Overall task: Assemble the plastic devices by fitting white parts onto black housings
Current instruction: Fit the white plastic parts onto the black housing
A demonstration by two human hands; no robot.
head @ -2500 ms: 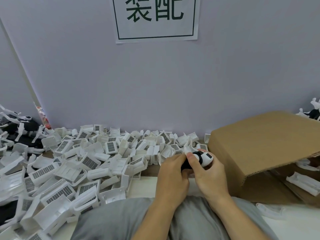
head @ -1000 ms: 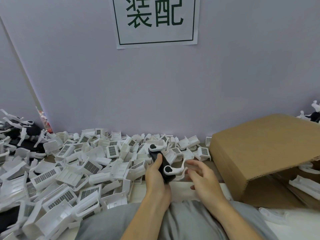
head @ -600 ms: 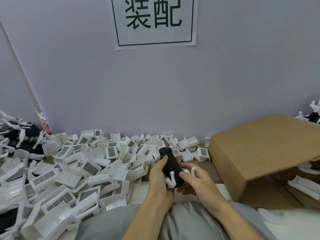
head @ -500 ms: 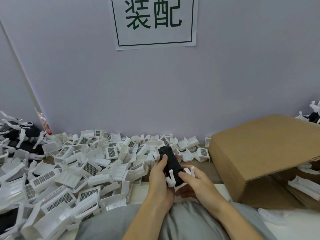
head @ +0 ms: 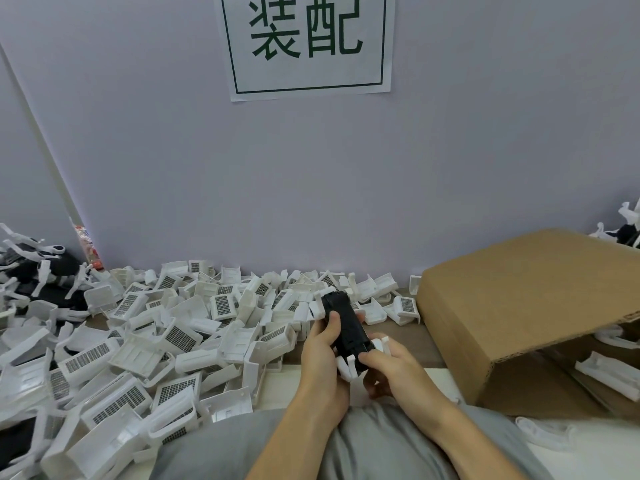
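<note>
Head view, single frame. Person seated at a table [head: 438, 341], both forearms reaching in from 6 o'clock, grey cloth across the lap.

Black housing [head: 348, 327] held up just right of centre frame, long axis tilted toward 11 o'clock. White clips [head: 347, 367] stick out at its near end; another white piece shows at its far end.

Left hand [head: 320, 355]: fingers curled round the housing's left side, thumb laid along its upper face. Firm hold.

Right hand [head: 389, 365]: at the housing's near end, 5 o'clock side. Thumb presses on the black face just beside the white clips; fingers curled beneath. Whether those fingers pinch a clip or only the housing, cannot tell.

Both hands touch the same part; the part is clear of the table, above its near edge.

Surroundings:
- Pile [head: 145, 341] of white parts, many with dark grid inserts, from 9 o'clock to 12 o'clock of the hands, running back to the wall.
- Heap [head: 38, 271] of black-and-white assembled pieces at far 9 o'clock.
- Box [head: 526, 306] of brown cardboard at 3 o'clock, lying on its side, white parts inside its open mouth.
- Sign [head: 306, 43] on the wall at 12 o'clock, two green characters in a green frame.
</note>
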